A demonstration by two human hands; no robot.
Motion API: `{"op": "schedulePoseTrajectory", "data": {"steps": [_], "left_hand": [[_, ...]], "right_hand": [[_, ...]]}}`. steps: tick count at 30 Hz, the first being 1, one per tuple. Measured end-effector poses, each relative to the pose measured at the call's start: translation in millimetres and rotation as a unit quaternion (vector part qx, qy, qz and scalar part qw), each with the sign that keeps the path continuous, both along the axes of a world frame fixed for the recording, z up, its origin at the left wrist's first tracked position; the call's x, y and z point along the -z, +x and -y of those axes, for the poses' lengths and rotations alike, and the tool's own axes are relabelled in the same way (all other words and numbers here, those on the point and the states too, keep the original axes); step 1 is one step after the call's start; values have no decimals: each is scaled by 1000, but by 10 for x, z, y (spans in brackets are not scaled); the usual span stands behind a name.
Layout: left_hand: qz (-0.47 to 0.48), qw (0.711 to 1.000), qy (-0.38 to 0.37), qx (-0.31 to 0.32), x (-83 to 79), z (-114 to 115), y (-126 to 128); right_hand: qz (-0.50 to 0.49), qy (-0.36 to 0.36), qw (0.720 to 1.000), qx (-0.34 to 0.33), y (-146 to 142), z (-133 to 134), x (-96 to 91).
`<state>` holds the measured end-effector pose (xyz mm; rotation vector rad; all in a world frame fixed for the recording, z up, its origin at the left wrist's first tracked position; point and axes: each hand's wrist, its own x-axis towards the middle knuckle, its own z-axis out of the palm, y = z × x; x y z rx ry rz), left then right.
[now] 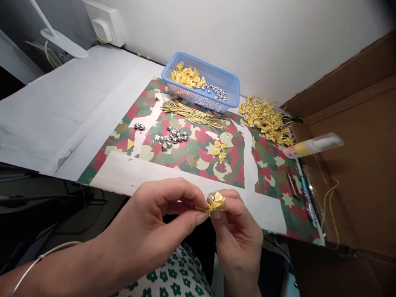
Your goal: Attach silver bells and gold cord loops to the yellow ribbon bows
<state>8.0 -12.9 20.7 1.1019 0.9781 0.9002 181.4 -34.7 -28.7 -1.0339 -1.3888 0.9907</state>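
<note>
Between my two hands, above the table's near edge, is a yellow ribbon bow (218,200) with a silver jingle bell (211,197) against it. My left hand (173,218) pinches the bow's left side between thumb and forefinger. On its right side, the thumb and fingers of my right hand (236,227) are closed on the same bow. Fingertips hide part of the bow and whatever joins it to the bell. Beyond my hands, a few loose yellow bows (220,152) lie on the patterned sheet (192,159), with several silver bells (173,138) to their left.
A blue basket (201,97) at the wall holds yellow bows and silver bells. In front lies a bundle of gold twist ties (192,114). Finished-looking bows (266,119) are heaped at the right, near a glue bottle (314,145), tweezers (292,182) and a cardboard box (349,115).
</note>
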Motion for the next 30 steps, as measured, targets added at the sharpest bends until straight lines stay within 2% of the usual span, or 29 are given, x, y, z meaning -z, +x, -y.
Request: {"op": "schedulePoseTrajectory", "data": {"steps": [3,6,13,20,30], "left_hand": [[2,1000,6,-4,11,2,1],[23,999,-23,-7,16,-7,-10],[34,996,-80,34,14,-65,-65],[52,986,-137,76,67,-137,-102],[121,971,-187,88,221,-192,-119]], "right_hand": [[23,14,1000,4,-6,11,4],[63,40,997,6,2,23,-1],[147,115,982,23,14,49,-72],[194,124,972,37,25,58,-148],[246,119,961,43,63,38,-118]]}}
